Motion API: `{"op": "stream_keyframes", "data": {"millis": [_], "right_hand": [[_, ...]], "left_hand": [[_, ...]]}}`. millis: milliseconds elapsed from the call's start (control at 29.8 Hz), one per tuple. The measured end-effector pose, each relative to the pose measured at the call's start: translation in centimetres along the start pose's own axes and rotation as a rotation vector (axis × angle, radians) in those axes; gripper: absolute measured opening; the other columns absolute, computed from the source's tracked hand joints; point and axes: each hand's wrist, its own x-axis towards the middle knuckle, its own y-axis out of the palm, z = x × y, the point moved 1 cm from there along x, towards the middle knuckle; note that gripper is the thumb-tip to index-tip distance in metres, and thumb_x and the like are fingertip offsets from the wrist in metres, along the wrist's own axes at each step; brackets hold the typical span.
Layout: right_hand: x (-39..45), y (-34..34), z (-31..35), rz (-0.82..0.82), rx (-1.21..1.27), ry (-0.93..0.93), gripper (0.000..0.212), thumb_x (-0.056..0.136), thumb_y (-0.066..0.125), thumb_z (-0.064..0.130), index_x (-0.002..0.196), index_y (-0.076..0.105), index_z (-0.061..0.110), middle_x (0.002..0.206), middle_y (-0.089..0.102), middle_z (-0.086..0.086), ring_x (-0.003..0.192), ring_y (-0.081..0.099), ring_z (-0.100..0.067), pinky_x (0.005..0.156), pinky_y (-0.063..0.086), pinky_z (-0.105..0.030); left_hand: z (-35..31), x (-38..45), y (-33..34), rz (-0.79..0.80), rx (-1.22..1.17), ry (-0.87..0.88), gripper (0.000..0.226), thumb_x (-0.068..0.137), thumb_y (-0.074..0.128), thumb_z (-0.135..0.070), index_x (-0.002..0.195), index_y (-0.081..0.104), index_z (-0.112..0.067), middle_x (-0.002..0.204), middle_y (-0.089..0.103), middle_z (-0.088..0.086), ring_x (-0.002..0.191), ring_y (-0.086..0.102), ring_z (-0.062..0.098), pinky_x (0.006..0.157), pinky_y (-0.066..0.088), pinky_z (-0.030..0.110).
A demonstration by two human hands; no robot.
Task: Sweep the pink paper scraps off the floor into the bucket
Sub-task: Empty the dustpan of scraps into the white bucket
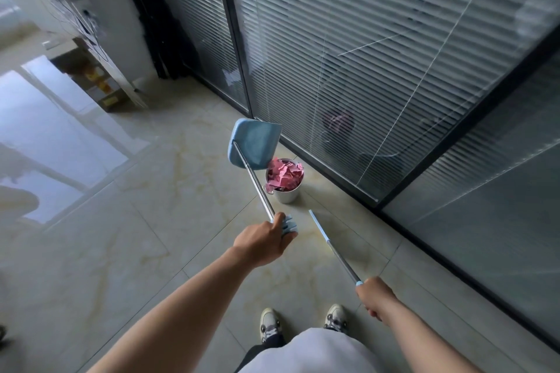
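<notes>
Pink paper scraps (285, 175) heap the metal bucket (286, 194) by the glass wall (394, 54), one scrap draped over its rim. My left hand (263, 241) grips the dustpan (254, 142) handle, pan tipped above the bucket. My right hand (375, 297) clutches the broom (333, 247) pole, angled toward the floor (151, 221). I can read no writing anywhere.

Glossy beige tile floor (127, 251); glass partition (363, 54) with closed slat blinds; white wall (106, 3) behind left.
</notes>
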Motion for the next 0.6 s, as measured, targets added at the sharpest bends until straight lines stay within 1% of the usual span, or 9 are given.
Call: {"op": "stream_keyframes", "data": {"millis": [101, 235, 369, 436, 469, 536, 604], "right_hand": [[0.1, -0.1, 0.1, 0.006, -0.012, 0.001, 0.017, 0.09, 0.04, 0.017, 0.076, 0.048, 0.011, 0.065, 0.054, -0.011, 0.038, 0.043, -0.018, 0.04, 0.027, -0.013], [0.3, -0.2, 0.2, 0.015, -0.014, 0.001, 0.016, 0.089, 0.039, 0.014, 0.076, 0.048, 0.01, 0.062, 0.053, -0.01, 0.037, 0.042, -0.018, 0.04, 0.026, -0.013], [0.2, -0.1, 0.2, 0.008, 0.001, -0.001, 0.013, 0.089, 0.038, 0.015, 0.082, 0.047, 0.01, 0.066, 0.053, -0.01, 0.038, 0.042, -0.017, 0.04, 0.027, -0.013], [0.2, -0.1, 0.1, 0.003, 0.014, -0.002, 0.013, 0.089, 0.038, 0.015, 0.083, 0.048, 0.009, 0.066, 0.053, -0.01, 0.038, 0.042, -0.017, 0.04, 0.027, -0.013], [0.2, -0.1, 0.1, 0.002, 0.025, 0.002, 0.013, 0.088, 0.039, 0.015, 0.082, 0.049, 0.009, 0.066, 0.053, -0.01, 0.038, 0.042, -0.017, 0.04, 0.027, -0.013], [0.1, -0.2, 0.3, 0.008, 0.059, 0.018, 0.012, 0.086, 0.04, 0.014, 0.08, 0.05, 0.009, 0.064, 0.052, -0.01, 0.036, 0.04, -0.016, 0.04, 0.026, -0.012], [-0.5, -0.5, 0.8, 0.028, 0.117, 0.035, 0.012, 0.083, 0.041, 0.009, 0.076, 0.051, 0.009, 0.057, 0.048, -0.009, 0.035, 0.035, -0.014, 0.04, 0.024, -0.012]], "left_hand": [[0.0, -0.1, 0.3, 0.013, 0.047, 0.035, 0.053, 0.095, 0.03, -0.059, 0.13, 0.033, -0.019, 0.087, 0.067, 0.013, 0.068, 0.062, 0.034, 0.057, 0.05, 0.037], [0.0, -0.2, 0.3, 0.022, 0.068, 0.056, 0.052, 0.095, 0.03, -0.059, 0.129, 0.033, -0.02, 0.087, 0.067, 0.014, 0.069, 0.063, 0.036, 0.058, 0.051, 0.038], [-0.1, -0.2, 0.4, -0.008, 0.037, 0.042, 0.052, 0.096, 0.03, -0.058, 0.129, 0.034, -0.019, 0.087, 0.067, 0.013, 0.066, 0.062, 0.034, 0.056, 0.047, 0.035], [-0.2, -0.1, 0.3, -0.05, -0.014, 0.021, 0.051, 0.096, 0.031, -0.057, 0.128, 0.035, -0.017, 0.088, 0.068, 0.013, 0.066, 0.061, 0.033, 0.054, 0.042, 0.032], [-0.3, -0.1, 0.1, -0.079, -0.055, -0.002, 0.05, 0.096, 0.033, -0.055, 0.127, 0.036, -0.016, 0.09, 0.068, 0.015, 0.07, 0.062, 0.036, 0.055, 0.041, 0.032], [-0.2, -0.1, -0.4, -0.148, -0.175, -0.074, 0.046, 0.096, 0.037, -0.052, 0.124, 0.038, -0.015, 0.094, 0.069, 0.02, 0.078, 0.064, 0.043, 0.058, 0.043, 0.035], [0.1, -0.1, -1.1, -0.195, -0.323, -0.174, 0.044, 0.096, 0.039, -0.051, 0.123, 0.039, -0.016, 0.096, 0.069, 0.023, 0.081, 0.064, 0.043, 0.062, 0.047, 0.038]]}}
